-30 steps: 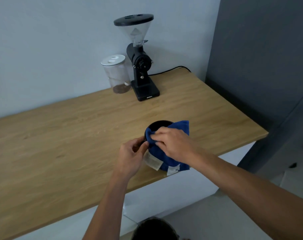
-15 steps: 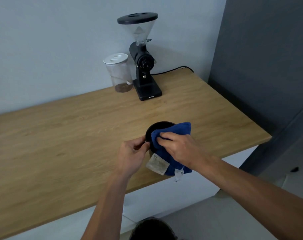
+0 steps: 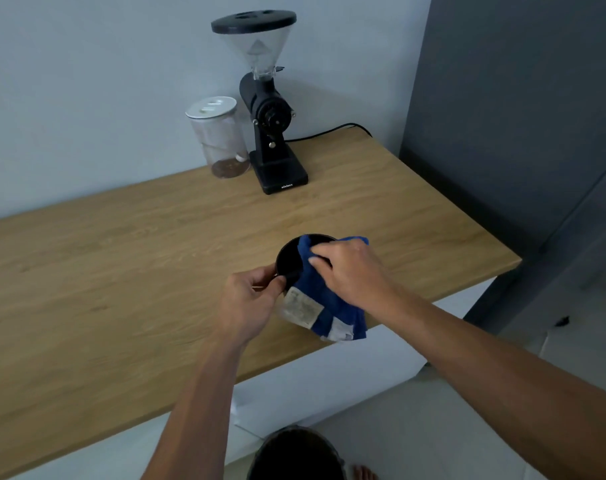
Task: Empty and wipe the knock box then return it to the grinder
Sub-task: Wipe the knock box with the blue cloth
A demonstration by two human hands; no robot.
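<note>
A round black knock box (image 3: 287, 259) stands near the front edge of the wooden counter (image 3: 121, 271). My left hand (image 3: 247, 306) grips its near left rim. My right hand (image 3: 350, 273) presses a blue cloth (image 3: 329, 306) into the box's right side; the cloth drapes over the rim toward me, with white labels showing. The black coffee grinder (image 3: 268, 109) with a clear hopper stands at the back of the counter by the wall, well apart from the box.
A clear jar (image 3: 218, 136) with a white lid and some coffee in the bottom stands left of the grinder. A black cord (image 3: 329, 131) runs behind it. A dark bin (image 3: 294, 455) sits on the floor below the counter's edge. A grey wall rises on the right.
My right hand and the cloth have shifted from the box's near left rim across to its right side, uncovering more of the dark inside. My left hand keeps its grip.
</note>
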